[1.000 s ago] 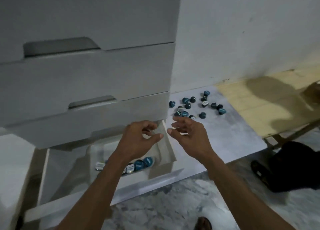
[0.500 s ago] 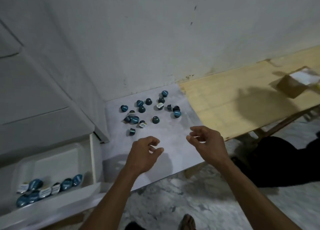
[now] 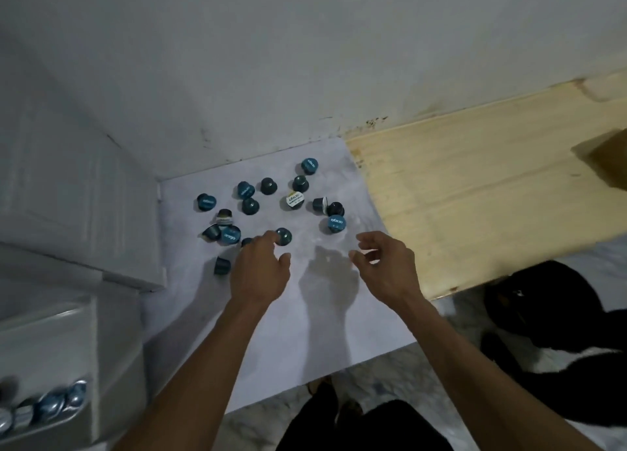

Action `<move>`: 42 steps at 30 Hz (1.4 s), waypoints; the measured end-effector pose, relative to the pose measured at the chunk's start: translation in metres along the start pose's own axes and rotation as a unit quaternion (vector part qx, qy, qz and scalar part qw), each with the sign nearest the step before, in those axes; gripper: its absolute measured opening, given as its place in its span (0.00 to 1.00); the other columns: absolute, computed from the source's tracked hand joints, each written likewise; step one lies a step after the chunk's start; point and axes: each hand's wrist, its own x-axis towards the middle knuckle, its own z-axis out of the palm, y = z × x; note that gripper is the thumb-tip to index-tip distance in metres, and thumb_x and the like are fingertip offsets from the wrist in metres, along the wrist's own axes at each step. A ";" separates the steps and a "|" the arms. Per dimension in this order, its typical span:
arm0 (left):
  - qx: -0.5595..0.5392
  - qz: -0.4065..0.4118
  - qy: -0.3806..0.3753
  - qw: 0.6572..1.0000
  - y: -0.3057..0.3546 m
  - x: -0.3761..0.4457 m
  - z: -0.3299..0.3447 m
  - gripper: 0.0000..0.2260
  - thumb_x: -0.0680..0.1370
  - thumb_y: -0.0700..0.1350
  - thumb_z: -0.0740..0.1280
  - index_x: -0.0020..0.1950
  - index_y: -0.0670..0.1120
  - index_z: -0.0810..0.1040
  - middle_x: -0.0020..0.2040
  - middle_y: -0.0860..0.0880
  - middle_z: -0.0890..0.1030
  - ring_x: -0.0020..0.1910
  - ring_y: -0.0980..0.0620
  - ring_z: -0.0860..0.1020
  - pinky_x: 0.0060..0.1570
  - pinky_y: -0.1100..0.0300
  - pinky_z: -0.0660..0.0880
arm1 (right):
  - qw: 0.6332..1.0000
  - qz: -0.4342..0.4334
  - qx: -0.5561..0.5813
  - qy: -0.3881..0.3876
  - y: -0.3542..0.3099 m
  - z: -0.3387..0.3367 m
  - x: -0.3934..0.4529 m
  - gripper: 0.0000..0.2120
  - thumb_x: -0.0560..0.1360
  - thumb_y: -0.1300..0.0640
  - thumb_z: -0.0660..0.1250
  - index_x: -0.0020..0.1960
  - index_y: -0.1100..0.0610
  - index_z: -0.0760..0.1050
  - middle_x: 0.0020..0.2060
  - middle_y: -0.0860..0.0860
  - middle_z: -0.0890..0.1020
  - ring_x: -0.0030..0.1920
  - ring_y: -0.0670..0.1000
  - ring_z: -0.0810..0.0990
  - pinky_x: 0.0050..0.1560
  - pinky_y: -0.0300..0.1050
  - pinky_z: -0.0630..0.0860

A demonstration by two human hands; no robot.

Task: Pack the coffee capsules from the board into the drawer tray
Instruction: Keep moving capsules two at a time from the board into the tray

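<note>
Hands hover empty over teal coffee capsules on grey board. Left hand, fingers loosely spread, seemingly touches nearest capsule; pinch its sides. Right hand loosely curled.

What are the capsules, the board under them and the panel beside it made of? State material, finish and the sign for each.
Capsules: probably aluminium or plastic, glossy teal, judging by the sheen; flat printed lids look like foil.
Board: pale grey, matte, faintly mottled like a marble-look laminate; the core is hidden.
Panel: bare light wood, likely plywood, with visible grain and no gloss.
</note>
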 end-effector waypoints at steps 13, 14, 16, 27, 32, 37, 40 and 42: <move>0.150 -0.025 0.005 0.988 0.015 0.066 0.049 0.07 0.76 0.40 0.68 0.53 0.43 0.75 0.52 0.42 0.78 0.51 0.44 0.77 0.42 0.54 0.72 | 0.984 -0.108 -0.143 0.010 0.034 0.060 0.087 0.10 0.74 0.48 0.68 0.54 0.47 0.78 0.51 0.46 0.82 0.49 0.52 0.78 0.42 0.46 0.77; 0.141 -0.029 0.013 0.990 0.015 0.066 0.051 0.07 0.76 0.40 0.68 0.53 0.43 0.75 0.51 0.42 0.78 0.50 0.43 0.77 0.43 0.53 0.73 | 0.982 -0.119 -0.146 0.017 0.036 0.062 0.088 0.10 0.74 0.48 0.68 0.54 0.47 0.78 0.51 0.46 0.82 0.49 0.52 0.78 0.42 0.46 0.77; 0.102 -0.037 0.027 0.994 0.014 0.067 0.053 0.07 0.76 0.40 0.69 0.53 0.42 0.74 0.51 0.41 0.78 0.50 0.42 0.77 0.45 0.51 0.73 | 0.979 -0.137 -0.148 0.033 0.039 0.065 0.090 0.10 0.73 0.47 0.69 0.53 0.48 0.79 0.50 0.46 0.82 0.49 0.52 0.78 0.41 0.46 0.76; -0.156 0.073 0.125 0.977 0.003 0.053 0.083 0.15 0.78 0.39 0.68 0.64 0.45 0.75 0.56 0.46 0.75 0.53 0.57 0.74 0.55 0.62 0.75 | 0.968 -0.206 -0.080 0.119 0.059 0.088 0.091 0.12 0.70 0.44 0.73 0.51 0.45 0.76 0.45 0.44 0.82 0.44 0.48 0.79 0.40 0.48 0.77; -0.171 0.081 0.189 0.964 -0.003 0.044 0.102 0.11 0.75 0.43 0.72 0.56 0.42 0.78 0.53 0.46 0.82 0.54 0.50 0.79 0.56 0.54 0.78 | 0.947 -0.281 -0.102 0.116 0.062 0.077 0.087 0.14 0.71 0.46 0.75 0.51 0.54 0.80 0.47 0.48 0.84 0.44 0.50 0.80 0.41 0.49 0.77; -0.161 0.086 0.233 0.955 -0.011 0.038 0.111 0.14 0.74 0.43 0.74 0.57 0.39 0.79 0.54 0.43 0.82 0.55 0.47 0.79 0.57 0.54 0.77 | 0.943 -0.298 -0.105 0.109 0.072 0.084 0.088 0.16 0.70 0.47 0.76 0.53 0.54 0.80 0.49 0.49 0.84 0.46 0.52 0.80 0.43 0.52 0.77; -0.164 0.100 0.245 0.950 -0.014 0.036 0.115 0.15 0.74 0.42 0.74 0.58 0.38 0.79 0.55 0.43 0.82 0.56 0.47 0.79 0.57 0.54 0.77 | 0.941 -0.305 -0.104 0.100 0.077 0.085 0.089 0.15 0.71 0.49 0.75 0.54 0.55 0.81 0.51 0.49 0.84 0.48 0.52 0.80 0.44 0.53 0.75; -0.165 0.101 0.251 0.949 -0.015 0.036 0.116 0.15 0.75 0.43 0.73 0.58 0.38 0.79 0.55 0.42 0.82 0.56 0.47 0.79 0.57 0.53 0.78 | 0.938 -0.317 -0.100 0.099 0.081 0.086 0.089 0.14 0.72 0.52 0.75 0.55 0.55 0.81 0.52 0.50 0.84 0.48 0.53 0.80 0.44 0.54 0.75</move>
